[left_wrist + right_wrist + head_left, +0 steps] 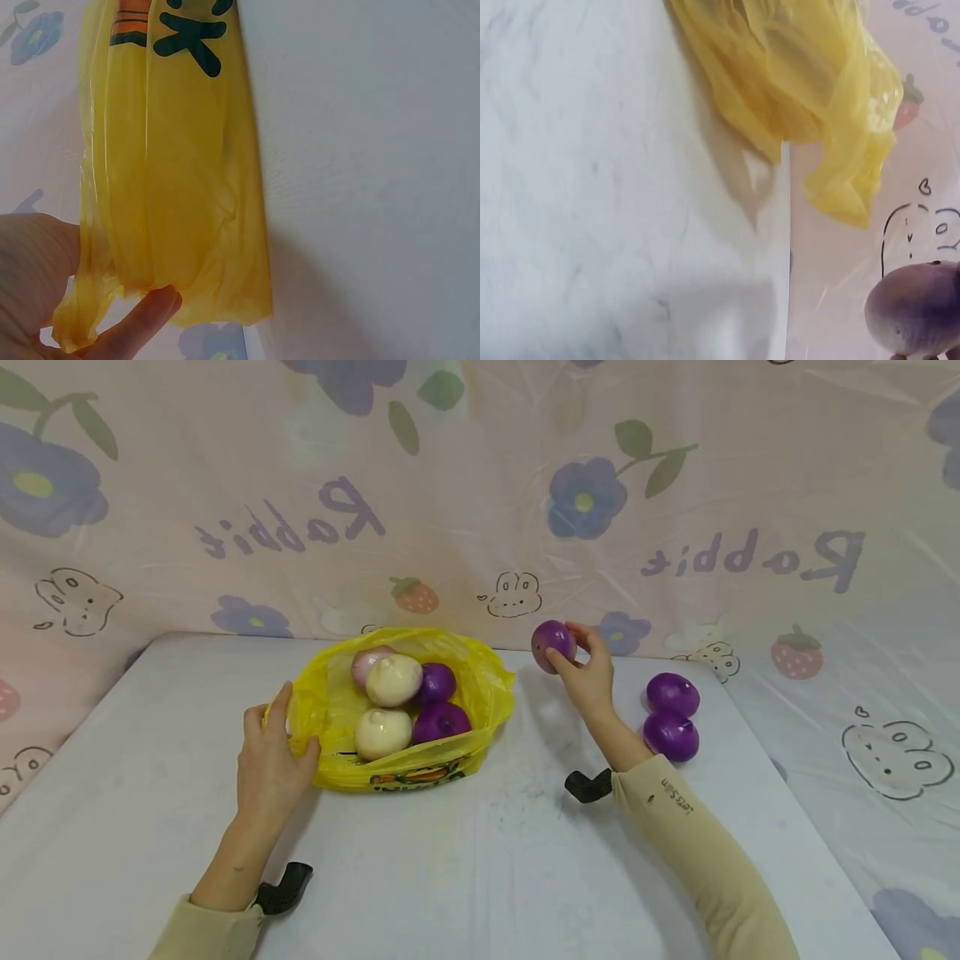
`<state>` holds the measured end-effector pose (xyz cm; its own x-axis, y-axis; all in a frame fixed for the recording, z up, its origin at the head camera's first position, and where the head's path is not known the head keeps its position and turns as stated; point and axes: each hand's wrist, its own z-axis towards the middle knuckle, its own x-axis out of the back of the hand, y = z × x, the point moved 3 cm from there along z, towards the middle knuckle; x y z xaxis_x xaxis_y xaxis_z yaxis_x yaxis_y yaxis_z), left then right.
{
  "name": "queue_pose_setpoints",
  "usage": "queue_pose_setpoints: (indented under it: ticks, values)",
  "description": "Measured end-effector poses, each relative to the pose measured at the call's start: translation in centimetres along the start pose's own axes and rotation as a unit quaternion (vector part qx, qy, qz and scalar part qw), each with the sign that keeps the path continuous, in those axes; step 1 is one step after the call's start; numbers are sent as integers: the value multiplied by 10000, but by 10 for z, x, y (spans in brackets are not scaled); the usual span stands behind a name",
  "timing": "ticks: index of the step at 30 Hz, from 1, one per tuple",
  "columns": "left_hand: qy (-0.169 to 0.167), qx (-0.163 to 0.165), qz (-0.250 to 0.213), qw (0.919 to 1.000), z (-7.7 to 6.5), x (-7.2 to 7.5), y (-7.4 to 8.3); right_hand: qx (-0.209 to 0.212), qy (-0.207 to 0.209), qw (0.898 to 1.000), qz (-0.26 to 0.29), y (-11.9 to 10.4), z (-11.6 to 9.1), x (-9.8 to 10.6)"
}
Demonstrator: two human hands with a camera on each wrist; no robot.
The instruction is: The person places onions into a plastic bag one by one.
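A yellow plastic bag (487, 710) lies on the table with its mouth spread wide. Inside it are white onions (382, 733) and purple ones (442, 722), several in all. At the bag's left end my left hand (272, 764) grips the plastic; in the left wrist view its thumb (154, 311) lies against the yellow film. To the right of the bag, my right hand (588, 677) holds a purple onion (551, 645) between thumb and fingers, raised over the far part of the table. The right wrist view shows that onion (915, 311) at its lower right corner.
Two more purple onions (672, 695) sit one in front of the other on the right of the white table (480, 877), beside my right forearm. Behind the table hangs a patterned cloth (465, 485) with flowers and rabbits. Black wrist mounts (283, 889) jut inward from both wrists.
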<state>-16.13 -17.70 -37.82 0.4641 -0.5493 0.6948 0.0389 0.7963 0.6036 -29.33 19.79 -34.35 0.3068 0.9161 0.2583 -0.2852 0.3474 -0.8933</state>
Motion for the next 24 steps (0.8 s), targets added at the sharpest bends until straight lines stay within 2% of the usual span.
queue_pose_setpoints:
  ticks: [13, 24]
  values:
    - [31, -74, 9, 10000, 0, 0, 0, 363, -462, 9982, 151, -23, -15, -18]
    - [-27, 4, 9, 10000, 0, -1, 0, 567, -925, 9929, 481, -41, -26, -37]
